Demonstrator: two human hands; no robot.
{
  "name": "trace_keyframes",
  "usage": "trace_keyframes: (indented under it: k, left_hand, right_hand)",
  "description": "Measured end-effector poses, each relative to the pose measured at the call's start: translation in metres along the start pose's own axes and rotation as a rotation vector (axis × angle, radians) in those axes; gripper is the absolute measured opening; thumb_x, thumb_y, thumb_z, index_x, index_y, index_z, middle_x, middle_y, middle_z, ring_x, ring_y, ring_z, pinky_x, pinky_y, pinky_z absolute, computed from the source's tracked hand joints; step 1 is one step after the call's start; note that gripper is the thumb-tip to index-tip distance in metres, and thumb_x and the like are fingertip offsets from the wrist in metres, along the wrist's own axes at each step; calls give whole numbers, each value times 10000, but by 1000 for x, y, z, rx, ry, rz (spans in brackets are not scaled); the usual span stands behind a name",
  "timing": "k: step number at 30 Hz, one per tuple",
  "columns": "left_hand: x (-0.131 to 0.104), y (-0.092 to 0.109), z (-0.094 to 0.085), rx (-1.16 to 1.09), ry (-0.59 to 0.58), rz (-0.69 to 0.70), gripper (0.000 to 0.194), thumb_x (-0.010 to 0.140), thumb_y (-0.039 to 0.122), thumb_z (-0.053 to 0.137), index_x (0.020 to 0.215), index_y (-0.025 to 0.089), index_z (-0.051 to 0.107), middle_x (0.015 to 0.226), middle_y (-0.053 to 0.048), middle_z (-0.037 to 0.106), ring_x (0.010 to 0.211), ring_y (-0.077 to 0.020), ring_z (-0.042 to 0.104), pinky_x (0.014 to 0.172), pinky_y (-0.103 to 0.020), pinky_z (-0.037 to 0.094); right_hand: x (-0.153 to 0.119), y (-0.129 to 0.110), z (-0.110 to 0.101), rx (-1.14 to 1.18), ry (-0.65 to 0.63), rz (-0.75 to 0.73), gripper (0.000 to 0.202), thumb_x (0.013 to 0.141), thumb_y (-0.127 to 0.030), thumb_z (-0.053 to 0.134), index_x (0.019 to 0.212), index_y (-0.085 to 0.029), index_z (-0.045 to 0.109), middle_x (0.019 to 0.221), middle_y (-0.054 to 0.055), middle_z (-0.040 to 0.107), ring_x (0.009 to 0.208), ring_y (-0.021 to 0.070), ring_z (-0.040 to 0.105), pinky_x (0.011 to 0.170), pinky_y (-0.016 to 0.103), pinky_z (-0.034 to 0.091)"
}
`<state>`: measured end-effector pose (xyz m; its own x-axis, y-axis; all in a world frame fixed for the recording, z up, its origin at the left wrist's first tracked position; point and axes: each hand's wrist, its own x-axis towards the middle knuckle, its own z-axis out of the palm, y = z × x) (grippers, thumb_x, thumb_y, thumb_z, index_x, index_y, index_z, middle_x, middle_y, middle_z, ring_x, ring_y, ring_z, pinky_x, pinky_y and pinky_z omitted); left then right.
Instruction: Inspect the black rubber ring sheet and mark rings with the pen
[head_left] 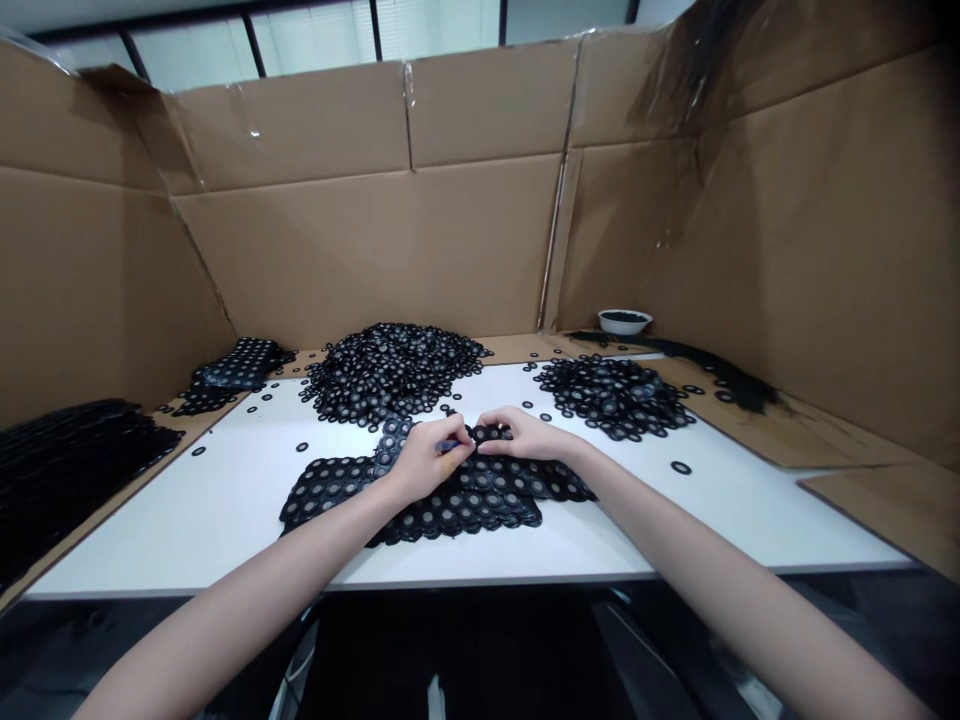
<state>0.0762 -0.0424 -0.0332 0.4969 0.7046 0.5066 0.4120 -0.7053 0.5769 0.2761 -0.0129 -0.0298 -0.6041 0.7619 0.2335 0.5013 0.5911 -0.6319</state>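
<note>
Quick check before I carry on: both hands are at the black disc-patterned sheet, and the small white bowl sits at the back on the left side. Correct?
Not quite: the head view shows the white bowl at the back on the right side. The left hand and right hand are both at the black disc-patterned sheet, as you say.

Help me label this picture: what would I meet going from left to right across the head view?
Dark stack → flat black pieces → large pile of rings → right hand → smaller pile of rings. Left out for overlapping: left hand, dotted black sheet.
</note>
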Motion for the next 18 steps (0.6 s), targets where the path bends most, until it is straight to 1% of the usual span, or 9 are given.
trace_keyframes:
  k: [7, 18]
  left_hand:
    - [1, 0, 0, 7, -9, -7, 97, 794, 184, 537, 700, 161, 547, 713, 16, 596, 671, -116, 527, 646, -217, 376]
    - [0, 1, 0, -18, 11, -10, 123, 789, 193, 543, 671, 155, 538, 693, 17, 592, 648, -109, 518, 633, -214, 374]
  right_hand:
    - [1, 2, 0, 19, 2, -19, 230, 718, -378, 634, 846, -188, 622, 774, 16, 627, 784, 207, 546, 714, 299, 429]
    - [0, 0, -1, -34, -29, 10, 204, 745, -369, 599, 829, -185, 616, 807, 24, 629, 799, 210, 554, 702, 296, 433]
